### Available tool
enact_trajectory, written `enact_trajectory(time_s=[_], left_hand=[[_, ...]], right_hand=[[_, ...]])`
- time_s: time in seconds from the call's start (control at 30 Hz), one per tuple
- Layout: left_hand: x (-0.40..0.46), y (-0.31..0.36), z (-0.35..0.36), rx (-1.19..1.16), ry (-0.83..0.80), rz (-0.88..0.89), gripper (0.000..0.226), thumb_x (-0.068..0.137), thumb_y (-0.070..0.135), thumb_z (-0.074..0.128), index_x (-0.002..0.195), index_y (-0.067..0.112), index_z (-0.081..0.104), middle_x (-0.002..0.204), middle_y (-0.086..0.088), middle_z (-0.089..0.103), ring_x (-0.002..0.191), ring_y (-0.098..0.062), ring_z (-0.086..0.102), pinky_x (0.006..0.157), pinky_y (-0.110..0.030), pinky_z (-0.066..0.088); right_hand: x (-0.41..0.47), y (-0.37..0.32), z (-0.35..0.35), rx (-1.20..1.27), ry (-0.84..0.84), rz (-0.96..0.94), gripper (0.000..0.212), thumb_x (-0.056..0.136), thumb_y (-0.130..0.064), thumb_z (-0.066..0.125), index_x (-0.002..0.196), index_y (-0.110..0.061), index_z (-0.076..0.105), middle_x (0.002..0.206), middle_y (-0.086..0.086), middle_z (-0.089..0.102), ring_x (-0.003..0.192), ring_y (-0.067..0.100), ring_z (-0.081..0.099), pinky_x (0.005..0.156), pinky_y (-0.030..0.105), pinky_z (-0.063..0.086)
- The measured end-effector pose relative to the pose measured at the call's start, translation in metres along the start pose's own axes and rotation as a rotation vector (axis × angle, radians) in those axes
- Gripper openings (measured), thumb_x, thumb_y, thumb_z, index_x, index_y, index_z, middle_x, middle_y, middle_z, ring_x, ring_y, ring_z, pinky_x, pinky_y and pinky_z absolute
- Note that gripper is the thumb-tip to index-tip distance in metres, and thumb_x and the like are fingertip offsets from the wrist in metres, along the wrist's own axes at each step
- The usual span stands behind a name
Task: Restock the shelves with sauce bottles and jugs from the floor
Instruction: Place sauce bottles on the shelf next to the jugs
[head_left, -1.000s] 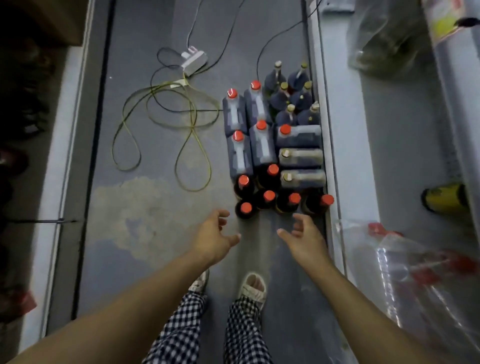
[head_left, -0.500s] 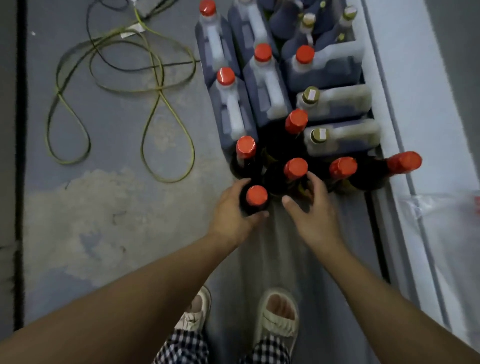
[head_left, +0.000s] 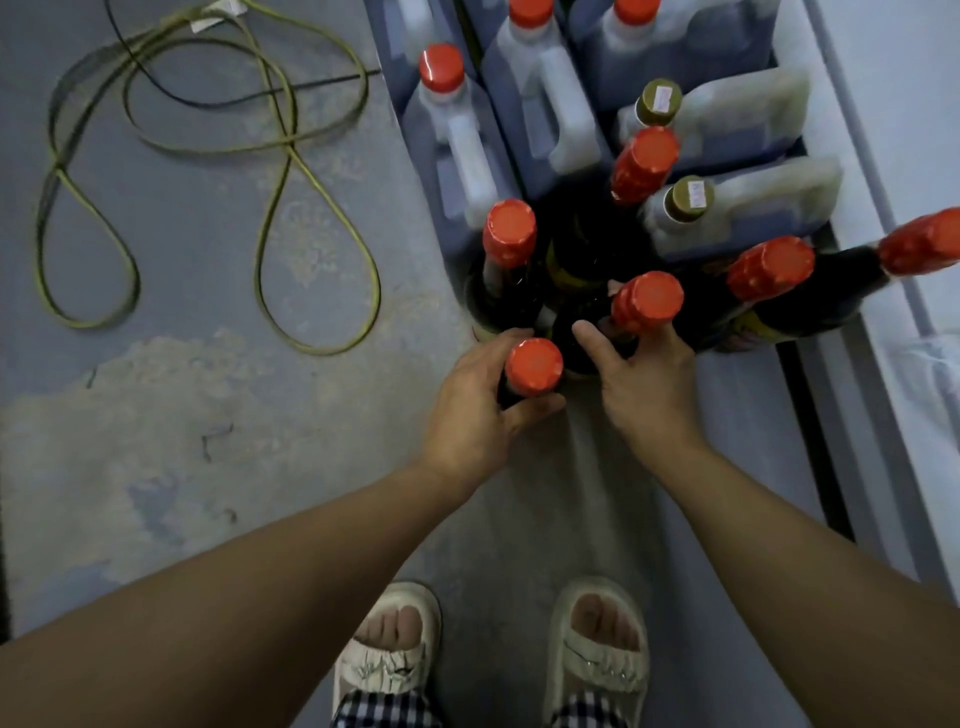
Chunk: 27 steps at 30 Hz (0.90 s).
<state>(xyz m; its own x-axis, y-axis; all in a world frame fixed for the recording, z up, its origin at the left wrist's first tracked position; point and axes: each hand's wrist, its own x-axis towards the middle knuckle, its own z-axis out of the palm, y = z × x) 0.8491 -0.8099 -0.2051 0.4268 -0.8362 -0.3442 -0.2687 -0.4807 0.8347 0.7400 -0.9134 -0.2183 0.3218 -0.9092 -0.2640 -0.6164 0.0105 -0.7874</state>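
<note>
Head view, looking down at a grey floor; both bare forearms are seen reaching up from the lower edge toward frame centre.

Left hand: fingers and thumb are curled round the neck of the nearest sauce bottle, a dark bottle with a red cap, at frame centre; the bottle is seen upright from above.

Right hand: thumb and fingers are wrapped round the neck of a second red-capped bottle, just right of and above the first; the fingertips are hidden behind the bottle.

Four more dark red-capped bottles are clustered touching one another above and right of the hands; the rightmost one is seen leaning toward the right edge.

Jugs with red caps are stood in the upper centre, packed side by side; two jugs with olive caps are laid on their sides at upper right, caps pointing left.

A pale shelf base is noted along the right edge, just beside the jugs.

A yellow-green cable is looped on the floor at upper left; two pale slippers and checked trouser hems are seen at the bottom centre.
</note>
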Motion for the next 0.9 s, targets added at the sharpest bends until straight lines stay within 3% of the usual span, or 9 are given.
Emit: enact_trajectory(time_s=[0.07, 0.13, 0.23, 0.3, 0.43, 0.57, 0.67, 0.73, 0.9], left_hand=[[-0.003, 0.002, -0.006, 0.022, -0.012, -0.015, 0.051, 0.078, 0.026, 0.074, 0.124, 0.018, 0.056, 0.111, 0.013, 0.054, 0.101, 0.004, 0.047, 0.082, 0.003, 0.033], [-0.006, 0.002, -0.013, 0.032, -0.041, -0.046, 0.045, 0.079, 0.026, 0.073, 0.121, 0.018, 0.058, 0.103, 0.015, 0.055, 0.092, 0.004, 0.049, 0.072, 0.005, 0.035], [-0.010, -0.002, -0.018, 0.090, -0.101, -0.070, 0.043, 0.080, 0.035, 0.070, 0.118, 0.019, 0.058, 0.102, 0.012, 0.057, 0.092, -0.001, 0.051, 0.073, -0.009, 0.041], [-0.013, -0.005, -0.015, 0.073, -0.148, -0.094, 0.036, 0.082, 0.036, 0.068, 0.113, 0.022, 0.057, 0.102, 0.009, 0.059, 0.094, -0.006, 0.054, 0.079, -0.020, 0.045], [-0.011, -0.007, 0.004, -0.106, -0.224, -0.152, 0.027, 0.087, 0.032, 0.063, 0.110, 0.030, 0.049, 0.101, 0.010, 0.059, 0.099, -0.008, 0.057, 0.077, -0.014, 0.045], [0.008, -0.006, 0.019, -0.179, -0.197, -0.171, 0.022, 0.091, 0.034, 0.056, 0.108, 0.023, 0.050, 0.097, 0.011, 0.058, 0.089, 0.003, 0.053, 0.075, -0.014, 0.044], [0.023, -0.010, 0.024, -0.176, -0.144, -0.181, 0.028, 0.093, 0.038, 0.051, 0.108, 0.015, 0.054, 0.104, -0.005, 0.063, 0.097, -0.013, 0.059, 0.084, -0.026, 0.048], [0.031, -0.013, 0.025, -0.165, -0.135, -0.176, 0.035, 0.093, 0.043, 0.048, 0.106, 0.012, 0.056, 0.109, -0.012, 0.064, 0.102, -0.020, 0.060, 0.091, -0.033, 0.048], [0.044, -0.015, 0.035, -0.136, -0.144, -0.133, 0.031, 0.095, 0.046, 0.043, 0.099, 0.019, 0.056, 0.102, -0.005, 0.066, 0.100, -0.017, 0.061, 0.090, -0.030, 0.047]], right_hand=[[-0.011, -0.001, -0.007, -0.013, -0.001, 0.030, 0.052, 0.083, -0.032, 0.068, 0.128, -0.009, 0.053, 0.113, 0.000, 0.062, 0.108, 0.014, 0.054, 0.086, 0.012, 0.035], [-0.026, 0.001, -0.015, -0.024, -0.010, 0.077, 0.042, 0.085, -0.034, 0.065, 0.117, -0.009, 0.055, 0.097, -0.005, 0.057, 0.092, 0.009, 0.053, 0.071, 0.009, 0.032], [-0.046, 0.014, -0.027, -0.035, -0.010, 0.136, 0.028, 0.088, -0.037, 0.059, 0.099, -0.012, 0.052, 0.078, -0.010, 0.052, 0.069, 0.002, 0.048, 0.055, 0.011, 0.036], [-0.056, 0.023, -0.031, -0.029, 0.000, 0.186, 0.022, 0.090, -0.037, 0.056, 0.093, -0.017, 0.049, 0.074, -0.015, 0.048, 0.064, -0.003, 0.046, 0.055, 0.004, 0.037], [-0.064, 0.041, -0.034, 0.025, 0.079, 0.246, 0.027, 0.092, -0.039, 0.051, 0.104, -0.015, 0.053, 0.086, -0.011, 0.055, 0.078, 0.004, 0.050, 0.059, 0.010, 0.036], [-0.056, 0.054, -0.032, 0.153, 0.190, 0.283, 0.044, 0.091, -0.047, 0.051, 0.120, -0.014, 0.054, 0.109, -0.003, 0.062, 0.104, 0.013, 0.057, 0.084, 0.025, 0.043], [-0.046, 0.062, -0.027, 0.249, 0.239, 0.316, 0.066, 0.073, -0.069, 0.048, 0.120, -0.023, 0.054, 0.115, -0.005, 0.065, 0.110, 0.014, 0.059, 0.097, 0.036, 0.047], [-0.039, 0.067, -0.025, 0.293, 0.259, 0.330, 0.058, 0.067, -0.074, 0.045, 0.107, -0.034, 0.055, 0.111, -0.003, 0.067, 0.107, 0.015, 0.061, 0.097, 0.038, 0.048], [-0.021, 0.076, -0.027, 0.335, 0.367, 0.337, 0.024, 0.092, -0.048, 0.048, 0.103, -0.027, 0.050, 0.097, -0.012, 0.058, 0.094, 0.005, 0.057, 0.075, 0.007, 0.044]])
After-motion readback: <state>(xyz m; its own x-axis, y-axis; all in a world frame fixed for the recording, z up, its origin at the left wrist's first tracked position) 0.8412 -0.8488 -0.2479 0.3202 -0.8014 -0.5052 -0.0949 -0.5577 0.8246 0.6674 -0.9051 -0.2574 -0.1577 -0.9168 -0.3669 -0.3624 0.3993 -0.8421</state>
